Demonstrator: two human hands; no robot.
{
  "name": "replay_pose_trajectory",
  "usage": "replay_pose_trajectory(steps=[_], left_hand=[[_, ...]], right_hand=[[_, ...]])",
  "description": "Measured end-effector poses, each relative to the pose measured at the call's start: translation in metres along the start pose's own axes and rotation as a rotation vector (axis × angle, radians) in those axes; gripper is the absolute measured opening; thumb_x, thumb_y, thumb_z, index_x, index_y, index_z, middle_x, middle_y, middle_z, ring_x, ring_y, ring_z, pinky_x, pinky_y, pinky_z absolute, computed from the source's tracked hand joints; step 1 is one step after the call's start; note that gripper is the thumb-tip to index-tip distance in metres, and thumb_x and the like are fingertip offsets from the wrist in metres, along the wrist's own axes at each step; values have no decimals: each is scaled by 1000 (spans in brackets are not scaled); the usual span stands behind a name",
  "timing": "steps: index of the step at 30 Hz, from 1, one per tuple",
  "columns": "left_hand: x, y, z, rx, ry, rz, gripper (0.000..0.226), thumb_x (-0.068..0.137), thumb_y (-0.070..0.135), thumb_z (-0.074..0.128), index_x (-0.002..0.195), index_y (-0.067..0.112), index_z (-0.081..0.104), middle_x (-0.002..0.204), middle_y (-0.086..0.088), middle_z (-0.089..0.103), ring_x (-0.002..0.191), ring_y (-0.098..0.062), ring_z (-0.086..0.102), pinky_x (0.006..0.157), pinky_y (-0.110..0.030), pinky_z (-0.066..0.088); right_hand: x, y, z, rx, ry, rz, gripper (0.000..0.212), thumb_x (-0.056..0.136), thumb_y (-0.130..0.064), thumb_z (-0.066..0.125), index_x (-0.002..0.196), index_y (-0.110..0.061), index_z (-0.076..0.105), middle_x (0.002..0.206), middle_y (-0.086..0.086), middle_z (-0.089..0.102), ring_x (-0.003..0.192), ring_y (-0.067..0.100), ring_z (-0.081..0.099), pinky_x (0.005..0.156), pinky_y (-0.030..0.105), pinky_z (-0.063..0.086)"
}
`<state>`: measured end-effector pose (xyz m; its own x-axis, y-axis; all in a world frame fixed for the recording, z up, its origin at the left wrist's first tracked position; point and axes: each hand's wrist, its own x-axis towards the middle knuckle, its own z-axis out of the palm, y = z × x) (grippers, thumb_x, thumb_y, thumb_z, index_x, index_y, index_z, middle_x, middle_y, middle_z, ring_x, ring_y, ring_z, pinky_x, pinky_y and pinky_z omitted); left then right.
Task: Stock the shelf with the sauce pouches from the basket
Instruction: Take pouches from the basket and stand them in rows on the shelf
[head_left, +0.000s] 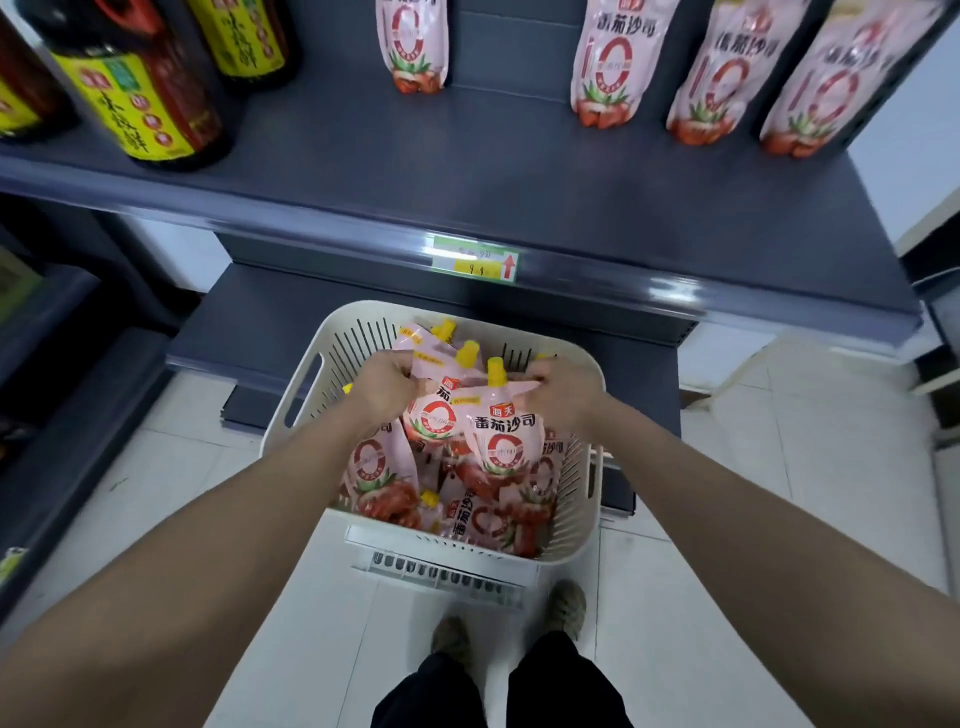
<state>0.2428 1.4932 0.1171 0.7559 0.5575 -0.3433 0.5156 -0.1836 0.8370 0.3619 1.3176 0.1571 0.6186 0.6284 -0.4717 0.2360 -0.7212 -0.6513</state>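
Observation:
A cream slotted basket (582, 540) stands below the shelf and holds several pink tomato sauce pouches with yellow caps. My left hand (387, 387) grips the top of one pouch (431, 415). My right hand (558, 389) grips the top corner of another pouch (501, 436). Both pouches are upright, lifted slightly above the pile. On the dark grey shelf (467, 171) above, several identical pouches (615, 62) stand upright, one at the back centre and three at the right.
Dark sauce bottles with yellow labels (135, 88) stand on the shelf's left part. A price tag (475, 258) sits on the shelf's front rail. A lower shelf (311, 312) lies behind the basket. My feet (566, 608) stand on white floor tiles.

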Motion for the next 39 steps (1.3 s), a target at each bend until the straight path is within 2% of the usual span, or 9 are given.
replay_pose_trajectory(steps=[3,6,13,21,26,30,33,36,39], left_hand=[[-6,41,-17,-139,40,63,20,83,-2,63,101,3,70,89,-9,71,76,-16,65,78,-32,56],[-8,77,-36,-225,78,133,16,81,-4,64,83,11,70,66,10,71,55,-1,66,63,-23,55],[-11,154,-73,-355,167,247,18,82,-5,62,75,11,65,55,10,70,50,-4,65,52,-22,56],[-7,225,-89,-441,227,351,21,85,-5,58,106,-5,63,93,-8,66,57,-4,64,48,-13,52],[8,251,-86,-417,266,368,22,85,-5,59,107,-5,64,98,-10,64,66,-9,60,47,-11,51],[25,266,-72,-417,274,348,23,84,-6,60,107,-5,64,103,-13,65,68,-10,61,53,-15,54],[39,280,-54,-422,247,326,24,84,-4,60,108,-3,64,106,-14,66,72,-13,63,60,-20,53],[49,298,-31,-411,220,315,25,85,-3,60,109,-1,63,103,-11,66,83,-20,64,60,-20,52],[57,316,-3,-385,179,319,24,86,-3,59,110,-1,64,102,-10,66,88,-22,63,63,-22,51]], right_hand=[[-13,-28,-33,60,110,-90,20,88,-6,56,70,-10,49,70,2,47,58,13,42,48,22,30],[-29,-57,-64,87,246,-149,21,88,-3,55,69,-9,47,71,8,51,57,14,44,47,23,31],[-53,-106,-135,224,524,-269,37,85,0,57,56,-14,40,60,1,46,67,18,47,52,27,37],[-62,-134,-192,444,599,-364,29,92,-4,56,70,-22,51,73,-7,61,64,4,60,43,12,46],[-46,-135,-220,457,679,-360,28,91,-6,57,67,-18,50,76,1,64,77,22,68,57,30,53],[-32,-127,-239,479,698,-314,14,92,-7,57,105,-5,60,101,13,69,93,30,69,81,47,57],[-26,-114,-258,486,708,-289,23,92,-7,56,114,-4,59,105,13,69,87,26,70,72,42,60],[-23,-94,-281,472,741,-265,6,92,-6,56,95,-11,60,98,10,68,81,23,68,57,28,55],[-25,-69,-305,476,802,-243,8,91,-6,57,97,-5,61,97,12,67,87,27,68,72,41,59]])
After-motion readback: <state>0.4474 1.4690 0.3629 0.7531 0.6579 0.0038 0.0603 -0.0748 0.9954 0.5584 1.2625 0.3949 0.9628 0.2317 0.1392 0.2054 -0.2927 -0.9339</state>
